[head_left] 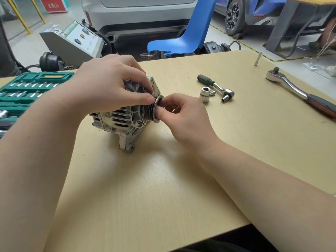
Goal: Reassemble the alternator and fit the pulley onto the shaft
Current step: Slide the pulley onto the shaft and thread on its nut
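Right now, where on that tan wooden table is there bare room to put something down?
Bare: the near stretch of the tan table between the forearms, and beyond the grey alternator. Crowded: the left edge with the green socket case, and the right, with the small ratchet, loose socket and long ratchet.

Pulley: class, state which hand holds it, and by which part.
Both. The left hand pinches the pulley at its upper rim; the right hand has fingers at its outer face.

the left hand [109, 84] covers the top of the alternator [123, 122] – its shaft is hidden behind the pulley [151, 110] and right hand [183, 117] fingertips. the socket case [27, 91] and big ratchet [300, 91] run off the edges.
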